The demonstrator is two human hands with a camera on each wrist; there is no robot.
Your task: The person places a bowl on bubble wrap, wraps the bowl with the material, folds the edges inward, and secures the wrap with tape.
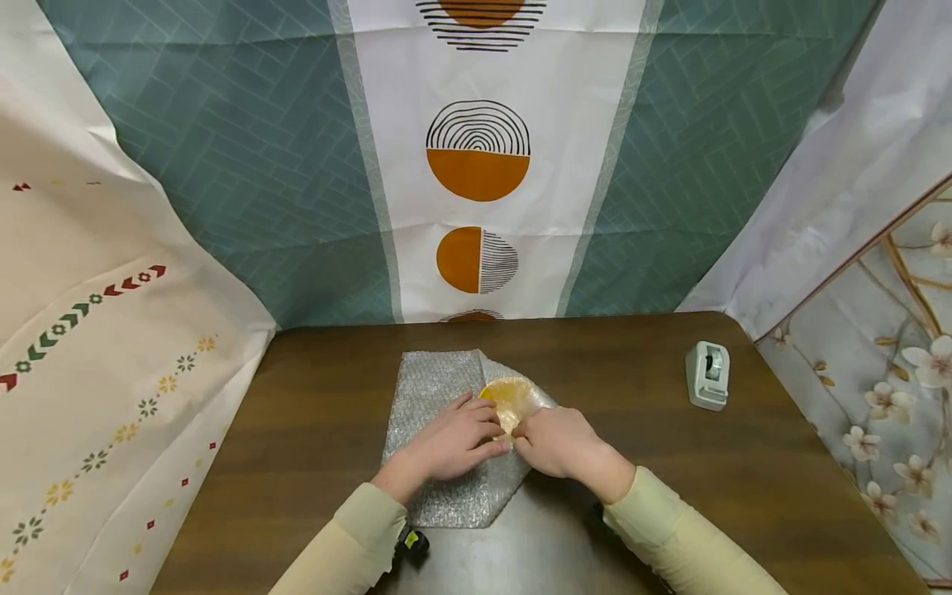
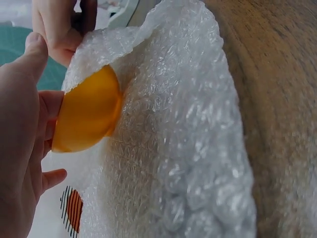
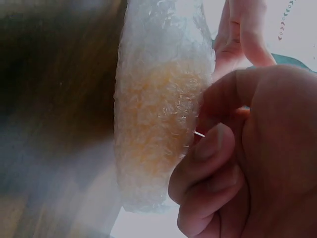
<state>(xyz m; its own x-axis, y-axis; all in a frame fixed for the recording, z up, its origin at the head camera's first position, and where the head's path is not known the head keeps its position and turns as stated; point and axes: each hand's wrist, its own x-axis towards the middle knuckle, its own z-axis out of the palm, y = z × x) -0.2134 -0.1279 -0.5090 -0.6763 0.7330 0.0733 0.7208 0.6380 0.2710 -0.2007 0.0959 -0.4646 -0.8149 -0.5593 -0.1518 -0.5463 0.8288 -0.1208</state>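
A yellow bowl lies on a sheet of bubble wrap, partly covered by a folded-over flap. My left hand rests at the bowl, its fingers fairly straight and touching it; in the left wrist view the fingertips are hidden behind the yellow rim. With curled fingers, my right hand pinches the edge of the flap on the bowl's right side. Through the bubble wrap in the right wrist view, the bowl shows as a blurred yellow patch beside my right hand.
A white tape dispenser stands at the back right of the brown wooden table. Patterned cloths hang behind the table and at both sides. A small black object shows by the left sleeve.
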